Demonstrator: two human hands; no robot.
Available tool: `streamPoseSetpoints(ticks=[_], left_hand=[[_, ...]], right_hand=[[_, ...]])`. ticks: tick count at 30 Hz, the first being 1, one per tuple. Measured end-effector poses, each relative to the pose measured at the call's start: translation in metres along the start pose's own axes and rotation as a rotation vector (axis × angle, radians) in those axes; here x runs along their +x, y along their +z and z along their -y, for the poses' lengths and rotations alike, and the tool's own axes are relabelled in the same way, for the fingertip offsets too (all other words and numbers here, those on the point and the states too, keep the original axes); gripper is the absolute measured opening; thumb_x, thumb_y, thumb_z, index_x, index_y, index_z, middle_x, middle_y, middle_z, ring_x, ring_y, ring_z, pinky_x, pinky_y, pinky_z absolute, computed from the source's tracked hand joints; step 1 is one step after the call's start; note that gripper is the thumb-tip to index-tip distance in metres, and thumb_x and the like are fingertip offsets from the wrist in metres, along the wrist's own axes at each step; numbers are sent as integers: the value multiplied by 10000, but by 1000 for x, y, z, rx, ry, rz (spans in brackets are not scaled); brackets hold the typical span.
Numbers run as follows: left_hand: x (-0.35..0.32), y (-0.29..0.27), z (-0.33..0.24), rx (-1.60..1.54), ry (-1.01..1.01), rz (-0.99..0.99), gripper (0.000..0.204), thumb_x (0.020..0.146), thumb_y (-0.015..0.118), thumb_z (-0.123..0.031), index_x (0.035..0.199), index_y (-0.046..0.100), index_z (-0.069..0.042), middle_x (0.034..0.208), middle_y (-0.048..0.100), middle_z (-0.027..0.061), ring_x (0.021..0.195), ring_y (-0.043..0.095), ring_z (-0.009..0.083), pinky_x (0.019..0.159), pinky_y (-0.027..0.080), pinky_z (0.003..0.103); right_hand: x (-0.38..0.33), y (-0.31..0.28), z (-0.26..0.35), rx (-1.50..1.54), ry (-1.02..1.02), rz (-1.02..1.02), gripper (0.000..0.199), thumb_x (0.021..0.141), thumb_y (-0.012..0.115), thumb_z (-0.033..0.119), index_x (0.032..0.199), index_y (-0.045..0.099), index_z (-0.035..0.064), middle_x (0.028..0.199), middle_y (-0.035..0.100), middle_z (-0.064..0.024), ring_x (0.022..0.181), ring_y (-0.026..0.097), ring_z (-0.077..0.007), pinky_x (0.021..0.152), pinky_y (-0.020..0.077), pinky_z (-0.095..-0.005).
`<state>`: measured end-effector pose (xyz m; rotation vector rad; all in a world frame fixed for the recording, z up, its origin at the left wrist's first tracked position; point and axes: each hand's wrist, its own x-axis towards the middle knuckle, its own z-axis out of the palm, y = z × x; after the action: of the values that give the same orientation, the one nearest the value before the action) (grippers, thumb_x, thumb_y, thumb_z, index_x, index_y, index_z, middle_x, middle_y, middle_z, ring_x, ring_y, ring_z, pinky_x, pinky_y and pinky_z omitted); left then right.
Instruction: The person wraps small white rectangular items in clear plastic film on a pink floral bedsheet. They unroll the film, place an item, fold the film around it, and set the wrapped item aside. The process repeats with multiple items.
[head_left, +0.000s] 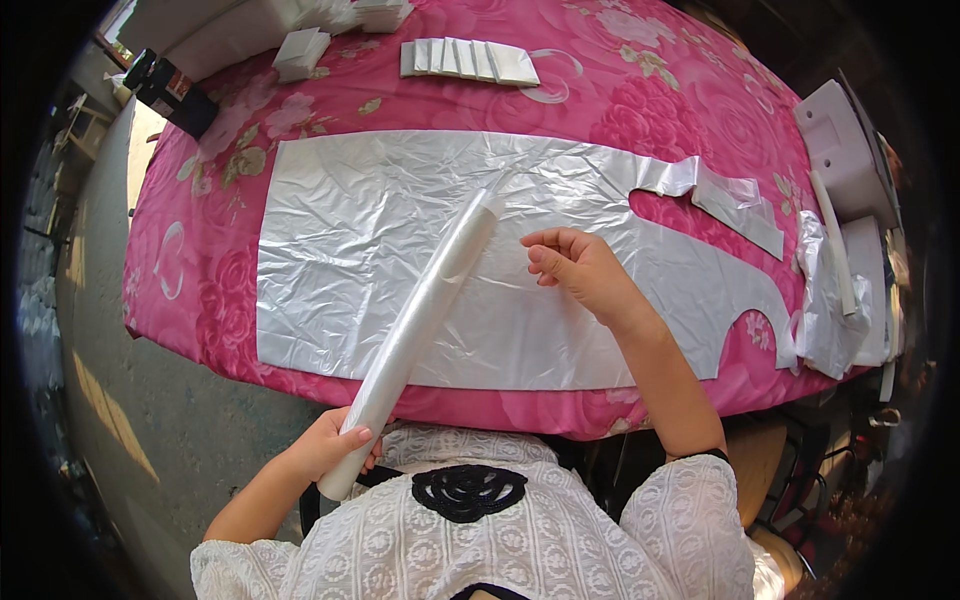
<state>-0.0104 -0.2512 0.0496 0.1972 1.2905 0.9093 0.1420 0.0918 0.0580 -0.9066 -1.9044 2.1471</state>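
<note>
My left hand [335, 445] is wrapped round the lower end of a long roll of whitish, translucent plastic film [415, 315]. The roll slants away from me to the right, its far end over a wide, creased silvery-white plastic sheet [340, 235]. This sheet lies spread on the table, with curved cut-outs and strap-like strips at its right end, like a disposable apron. My right hand [575, 262] hovers above the sheet, just right of the roll's far end. Its fingers are loosely curled with the tips apart, and I see nothing in them.
A pink floral cloth [230, 300] covers the table. Along the back lie a row of flat folded silvery packets [470, 60] and a small stack of packets [300, 53]. A dark jar [170, 92] stands back left. A white foam box [845, 150] and crumpled plastic [825, 310] sit at the right edge.
</note>
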Motion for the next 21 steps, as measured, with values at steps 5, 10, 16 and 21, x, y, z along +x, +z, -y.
streamPoseSetpoints(ticks=[5,10,16,21], left_hand=[[-2,-5,2,-29,24,95,605,806,645,-428,1219,474,-21,808,589,58,662,562,119,620,480,277],[-1,-9,4,-62,22,142,657,789,649,-450,1231,467,1,831,592,60,660,556,113,620,468,256],[2,-13,6,-97,24,183,697,770,652,-469,1233,462,17,826,599,68,655,561,113,618,470,252],[3,-15,5,-71,-2,178,680,767,659,-469,1216,477,8,844,609,80,674,575,122,637,480,257]], right_hand=[[36,-9,9,-100,-35,-112,327,854,626,296,1047,622,32,858,620,-23,733,560,-81,638,445,-213],[59,1,17,-125,51,82,308,842,641,279,1015,628,25,814,612,-13,686,557,-85,606,439,-220],[69,4,20,-74,115,222,205,819,665,183,914,634,4,772,604,-21,631,537,-86,576,430,-215],[68,-6,18,-57,58,88,154,825,652,141,884,630,0,728,588,-13,609,507,-77,570,429,-218]])
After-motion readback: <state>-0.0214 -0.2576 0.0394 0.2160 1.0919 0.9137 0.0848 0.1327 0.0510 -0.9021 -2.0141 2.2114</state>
